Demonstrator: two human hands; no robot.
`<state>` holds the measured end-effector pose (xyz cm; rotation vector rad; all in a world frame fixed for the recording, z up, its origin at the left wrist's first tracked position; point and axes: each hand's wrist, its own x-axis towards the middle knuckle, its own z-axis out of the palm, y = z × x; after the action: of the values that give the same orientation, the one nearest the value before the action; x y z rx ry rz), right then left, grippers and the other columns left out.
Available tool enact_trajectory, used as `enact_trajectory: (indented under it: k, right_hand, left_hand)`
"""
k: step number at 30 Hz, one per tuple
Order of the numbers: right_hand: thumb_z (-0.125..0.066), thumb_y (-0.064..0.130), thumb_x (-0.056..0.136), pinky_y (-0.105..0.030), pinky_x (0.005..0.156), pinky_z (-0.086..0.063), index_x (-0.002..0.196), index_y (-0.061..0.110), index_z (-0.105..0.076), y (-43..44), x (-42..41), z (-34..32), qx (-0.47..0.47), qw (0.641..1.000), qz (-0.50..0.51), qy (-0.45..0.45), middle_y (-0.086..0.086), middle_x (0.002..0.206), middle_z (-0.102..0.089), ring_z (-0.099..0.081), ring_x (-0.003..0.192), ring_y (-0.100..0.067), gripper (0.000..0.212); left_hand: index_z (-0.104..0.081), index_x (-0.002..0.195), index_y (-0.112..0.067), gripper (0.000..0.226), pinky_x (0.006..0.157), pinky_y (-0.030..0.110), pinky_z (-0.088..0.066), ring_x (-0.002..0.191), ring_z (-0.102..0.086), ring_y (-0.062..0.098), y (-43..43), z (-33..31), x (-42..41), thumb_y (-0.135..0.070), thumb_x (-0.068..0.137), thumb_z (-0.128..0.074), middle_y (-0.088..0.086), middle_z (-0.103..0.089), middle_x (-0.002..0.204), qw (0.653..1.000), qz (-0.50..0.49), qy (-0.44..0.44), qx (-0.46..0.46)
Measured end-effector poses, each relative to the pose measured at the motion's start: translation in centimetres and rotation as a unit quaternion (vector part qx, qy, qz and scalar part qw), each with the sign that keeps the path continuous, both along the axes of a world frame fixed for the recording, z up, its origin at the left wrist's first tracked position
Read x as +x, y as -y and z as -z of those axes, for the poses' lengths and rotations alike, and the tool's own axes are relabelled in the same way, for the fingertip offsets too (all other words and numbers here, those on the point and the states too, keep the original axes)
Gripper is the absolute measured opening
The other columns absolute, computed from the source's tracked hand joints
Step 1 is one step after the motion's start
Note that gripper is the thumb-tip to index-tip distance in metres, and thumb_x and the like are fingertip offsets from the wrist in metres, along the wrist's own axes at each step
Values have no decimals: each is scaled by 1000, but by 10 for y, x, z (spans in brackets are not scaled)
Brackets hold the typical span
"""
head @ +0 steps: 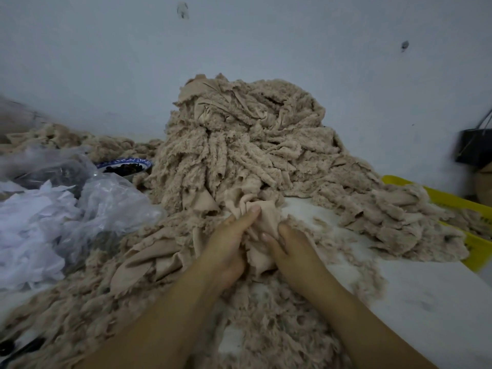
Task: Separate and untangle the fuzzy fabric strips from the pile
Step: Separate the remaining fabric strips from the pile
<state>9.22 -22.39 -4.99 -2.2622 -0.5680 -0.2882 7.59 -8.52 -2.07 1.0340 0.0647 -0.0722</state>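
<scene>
A tall pile of beige fuzzy fabric strips (239,145) rises centre, against the pale grey wall (346,49); at its foot the left hand (229,243) and right hand (290,246) both grip one bunched strip end (265,221). Clear plastic bags (106,209) lie left on the white tabletop (426,302), a yellow crate (476,246) right. Most fingers are buried in cloth.
</scene>
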Motion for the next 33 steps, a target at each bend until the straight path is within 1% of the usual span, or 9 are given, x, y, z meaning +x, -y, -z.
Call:
enact_trajectory:
  k: [4,8,10,14,18,23,26,28,33]
  right_hand:
    - [-43,47,100,-16,53,-32,73,22,-43,11,4,-1,-4,1000,-8,1,4,68,-46,-45,60,1,37]
    - [-33,60,90,-17,54,-31,66,21,-37,12,0,-5,-16,999,-34,-10,4,63,-39,-42,57,-1,46]
    - [-35,58,93,-15,55,-33,66,23,-40,13,1,-3,-16,998,-55,-18,6,63,-41,-44,58,1,45]
    - [-41,46,101,-15,56,-34,68,25,-42,19,4,1,-34,999,-42,-3,7,64,-43,-44,60,1,39]
    - [-41,41,103,-16,54,-36,76,26,-47,24,6,-2,27,999,16,-37,8,68,-48,-46,59,2,32]
    - [-37,58,98,-29,73,-46,84,27,-62,19,6,-6,199,972,44,-118,3,80,-66,-63,77,-16,42]
    - [-36,66,93,-10,66,-42,83,56,-63,18,3,-8,228,966,38,-117,21,70,-61,-57,66,3,31]
    - [-38,68,89,-7,45,-28,54,50,-47,20,2,-9,216,970,58,-99,18,48,-38,-35,45,2,41]
    - [-49,60,93,-12,35,-19,46,25,-34,28,10,-5,201,967,125,-94,10,39,-26,-27,35,-5,60]
  left_hand:
    - [-64,125,-1,45,97,41,-53,117,-64,30,-12,-6,6,-33,94,-57,18,-68,122,995,-29,-18,-95]
    - [-74,99,-6,43,63,35,-59,81,-75,25,-16,-5,11,-36,104,-43,15,-76,95,988,-52,-47,-135]
    - [-77,95,-5,49,65,40,-57,80,-75,28,-18,-6,11,-38,105,-42,18,-76,98,984,-63,-61,-153]
    - [-59,130,-8,42,61,39,-60,81,-74,26,-24,-11,11,-37,105,-43,14,-75,95,975,-80,-62,-196]
    - [-59,133,-6,45,91,46,-54,109,-69,32,-30,-9,12,-36,107,-37,17,-72,116,974,-82,-38,-207]
    - [-64,117,-6,50,83,39,-58,96,-74,25,-33,-3,17,-41,107,-30,13,-75,106,969,-95,-24,-228]
    - [-65,116,-4,54,87,45,-58,99,-73,30,-34,-2,16,-43,107,-28,16,-74,108,969,-90,-27,-229]
    - [-66,109,-3,51,67,39,-62,82,-76,27,-36,-2,17,-40,107,-32,15,-76,94,965,-99,-34,-239]
    - [-60,90,-8,42,53,11,-52,33,-50,11,-41,-6,19,-38,107,-36,2,-57,50,949,-136,-56,-280]
